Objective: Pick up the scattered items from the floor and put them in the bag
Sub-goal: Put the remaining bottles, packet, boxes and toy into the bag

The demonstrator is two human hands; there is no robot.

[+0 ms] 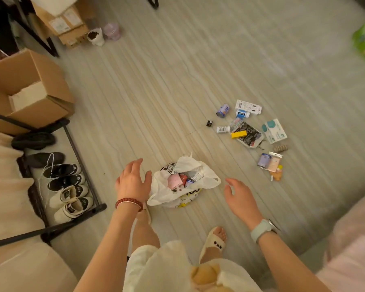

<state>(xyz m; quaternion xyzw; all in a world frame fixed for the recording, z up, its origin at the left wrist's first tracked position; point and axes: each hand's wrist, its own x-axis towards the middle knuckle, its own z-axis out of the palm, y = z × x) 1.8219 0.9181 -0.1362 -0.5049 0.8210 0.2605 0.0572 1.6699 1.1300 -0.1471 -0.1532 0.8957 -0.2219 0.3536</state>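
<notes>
Head view looks down on a white plastic bag [177, 193] lying open on the pale striped floor [177, 81]; everything else sits around that bag. Its mouth gapes upward, and small packets show inside, one of them pink. The left hand [133, 182] hovers just left of the bag, fingers spread and empty, a red bead bracelet [128, 203] on the wrist. The right hand [239, 199] hangs to the bag's right, also spread wide and holding nothing, with a pale watch [261, 227] on its wrist. Neither hand touches the bag.

Up and to the right of the bag, well apart from it, lie the scattered items: a blue can [222, 110], a white box [248, 106], a small white bottle [223, 129], a yellow box [239, 134] resting on a dark printed pouch [250, 134], a teal-and-white pack [274, 130], and a purple packet [264, 160] nearest the bag. A tiny black jar [209, 123] sits alone at the cluster's left edge.

Between bag and cluster the floor is bare, and so is the wide stretch beyond the bag. Left of the bag a black shoe rack [80, 157] with several pairs hems the space in, with a cardboard box [27, 89] beyond it. Below the bag stand the person's sandalled feet, the right sandal [214, 242] in clear view.
</notes>
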